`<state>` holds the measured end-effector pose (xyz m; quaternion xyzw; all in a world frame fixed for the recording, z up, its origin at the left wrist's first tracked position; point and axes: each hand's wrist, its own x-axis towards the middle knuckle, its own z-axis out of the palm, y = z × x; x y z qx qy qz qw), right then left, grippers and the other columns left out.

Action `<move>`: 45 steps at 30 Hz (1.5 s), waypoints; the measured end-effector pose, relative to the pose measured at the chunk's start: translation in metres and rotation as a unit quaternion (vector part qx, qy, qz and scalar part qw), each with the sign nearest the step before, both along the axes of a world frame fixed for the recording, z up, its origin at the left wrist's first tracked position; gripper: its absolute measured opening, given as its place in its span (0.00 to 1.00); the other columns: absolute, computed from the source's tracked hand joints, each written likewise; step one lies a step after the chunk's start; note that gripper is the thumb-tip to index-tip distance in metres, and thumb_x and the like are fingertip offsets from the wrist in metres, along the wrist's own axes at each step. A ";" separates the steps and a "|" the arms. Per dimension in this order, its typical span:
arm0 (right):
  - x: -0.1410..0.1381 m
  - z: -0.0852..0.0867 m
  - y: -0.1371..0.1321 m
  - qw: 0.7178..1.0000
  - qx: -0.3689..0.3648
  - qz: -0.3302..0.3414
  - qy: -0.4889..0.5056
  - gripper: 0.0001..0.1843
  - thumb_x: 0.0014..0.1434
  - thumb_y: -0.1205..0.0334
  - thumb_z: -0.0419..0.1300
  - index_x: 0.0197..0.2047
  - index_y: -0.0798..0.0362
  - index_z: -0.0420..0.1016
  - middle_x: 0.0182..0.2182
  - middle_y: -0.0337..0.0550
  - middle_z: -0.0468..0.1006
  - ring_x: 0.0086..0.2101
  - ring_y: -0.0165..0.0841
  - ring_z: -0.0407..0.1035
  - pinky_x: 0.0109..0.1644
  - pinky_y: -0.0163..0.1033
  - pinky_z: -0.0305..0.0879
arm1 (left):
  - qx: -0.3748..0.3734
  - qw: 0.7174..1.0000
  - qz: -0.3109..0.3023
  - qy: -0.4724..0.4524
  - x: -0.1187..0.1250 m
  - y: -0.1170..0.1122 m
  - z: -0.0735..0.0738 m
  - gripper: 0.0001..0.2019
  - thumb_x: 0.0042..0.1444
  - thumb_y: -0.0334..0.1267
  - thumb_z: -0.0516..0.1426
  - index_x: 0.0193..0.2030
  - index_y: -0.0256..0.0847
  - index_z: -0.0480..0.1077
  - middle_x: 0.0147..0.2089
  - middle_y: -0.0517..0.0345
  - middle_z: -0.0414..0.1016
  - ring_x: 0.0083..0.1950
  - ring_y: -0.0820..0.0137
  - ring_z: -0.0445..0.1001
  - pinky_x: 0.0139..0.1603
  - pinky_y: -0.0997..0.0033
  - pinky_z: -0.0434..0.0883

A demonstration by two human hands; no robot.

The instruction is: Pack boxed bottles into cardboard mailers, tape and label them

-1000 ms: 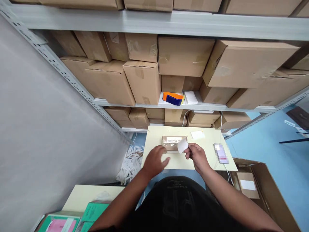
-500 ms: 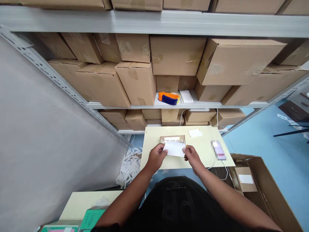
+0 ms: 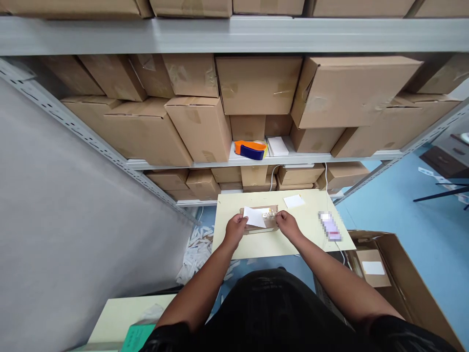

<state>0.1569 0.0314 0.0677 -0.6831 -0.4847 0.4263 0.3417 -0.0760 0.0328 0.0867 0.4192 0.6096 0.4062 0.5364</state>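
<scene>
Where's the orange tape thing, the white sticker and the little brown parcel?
orange tape dispenser (image 3: 252,153), head view, on its blue side.
white sticker (image 3: 253,218), head view, middle of the sheet.
brown parcel (image 3: 270,220), head view, its taped top, right of the sticker.

Left hand (image 3: 235,230): pinches the left edge of a white paper label (image 3: 254,218)
Label: held over a small brown cardboard parcel (image 3: 270,224)
Right hand (image 3: 287,226): fingertips at the parcel's right end, grip unclear
Parcel: lying on a pale yellow table (image 3: 271,247)
Shelf behind: orange-and-blue tape dispenser (image 3: 251,149)
</scene>
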 end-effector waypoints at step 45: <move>-0.002 -0.048 0.039 0.854 0.088 0.259 -0.442 0.20 0.70 0.57 0.51 0.62 0.49 0.71 0.55 0.54 0.71 0.53 0.47 0.61 0.57 0.48 0.55 | 0.173 0.795 -0.223 0.537 -0.004 0.035 -0.081 0.21 0.67 0.35 0.50 0.65 0.45 0.69 0.73 0.46 0.62 0.75 0.48 0.53 0.71 0.42 0.54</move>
